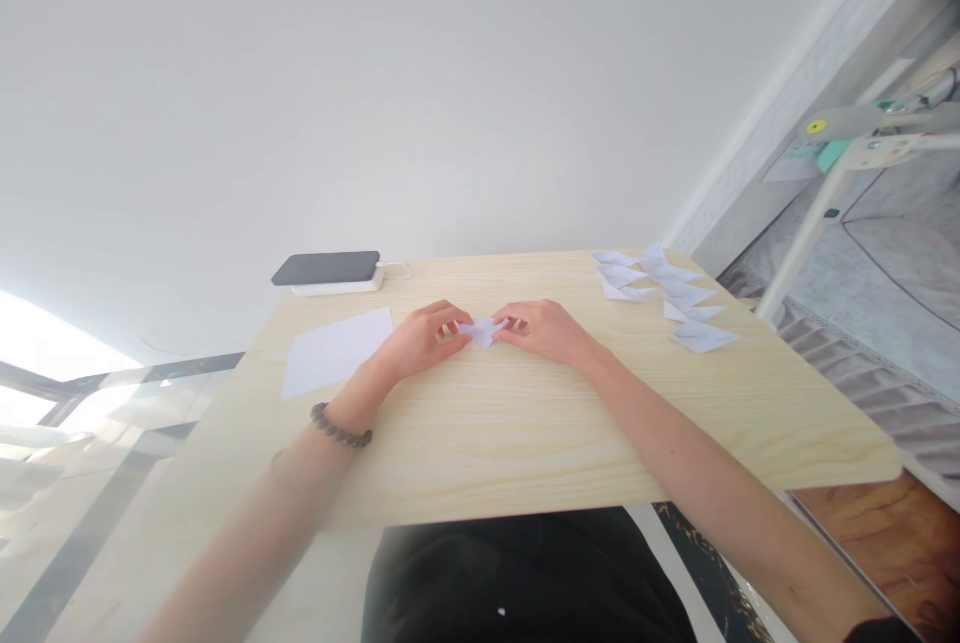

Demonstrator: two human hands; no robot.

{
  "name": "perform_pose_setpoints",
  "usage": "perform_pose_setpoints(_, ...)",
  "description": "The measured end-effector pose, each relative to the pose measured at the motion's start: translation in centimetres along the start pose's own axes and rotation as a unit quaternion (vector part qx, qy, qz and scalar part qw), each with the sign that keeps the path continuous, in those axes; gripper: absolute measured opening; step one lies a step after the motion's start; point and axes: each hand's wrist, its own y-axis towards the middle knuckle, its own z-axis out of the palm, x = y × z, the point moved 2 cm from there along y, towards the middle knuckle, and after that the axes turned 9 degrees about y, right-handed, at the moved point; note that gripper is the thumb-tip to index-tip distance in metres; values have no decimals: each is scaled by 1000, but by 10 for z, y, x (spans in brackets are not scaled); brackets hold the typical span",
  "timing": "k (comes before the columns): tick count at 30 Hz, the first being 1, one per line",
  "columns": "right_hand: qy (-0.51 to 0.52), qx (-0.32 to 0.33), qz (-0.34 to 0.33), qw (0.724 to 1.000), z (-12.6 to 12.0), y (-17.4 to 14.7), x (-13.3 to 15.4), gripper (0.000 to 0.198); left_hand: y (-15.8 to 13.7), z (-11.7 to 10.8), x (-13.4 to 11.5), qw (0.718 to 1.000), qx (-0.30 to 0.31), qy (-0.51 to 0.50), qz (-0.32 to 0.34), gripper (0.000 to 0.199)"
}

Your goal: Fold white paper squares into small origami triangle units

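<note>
A small folded white paper (484, 332) is held over the middle of the wooden table (525, 443). My left hand (427, 335) pinches its left side between thumb and fingers. On the opposite side, my right hand (544, 331) grips the right edge the same way. Fingertips cover both ends of the paper, so its full shape is partly hidden. Left of my left hand lies a flat white paper sheet (334, 353). Several folded paper boats (690, 298) stand in two rows at the table's far right.
A dark phone (327, 268) rests on a white block at the back left, with a white cable (401, 270) beside it. The wall (450, 103) rises directly behind the table. A white metal frame (814, 223) stands off to the right.
</note>
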Motion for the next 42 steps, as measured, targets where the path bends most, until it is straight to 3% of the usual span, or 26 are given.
perform_pose_setpoints(14, 11, 19, 3, 1000, 0, 1, 1, 22, 0, 1, 0, 1000, 12, -3, 14, 24)
perform_pose_setpoints(21, -22, 4, -14, 1000, 5, 0, 9, 25, -2, 1, -5, 998, 15, 56, -15, 28)
perform_pose_setpoints(28, -63, 10, -39, 997, 14, 0, 15, 17, -2, 5, -12, 992, 54, 113, 7, 27)
perform_pose_setpoints(36, -114, 20, -9, 993, 20, 1, 18, 17, -2, 11, -25, 973, 47, 222, -48, 29)
perform_pose_setpoints(42, -118, 19, 16, 993, 22, 1, 21, 14, -1, 15, -28, 968, 51, 235, -66, 30)
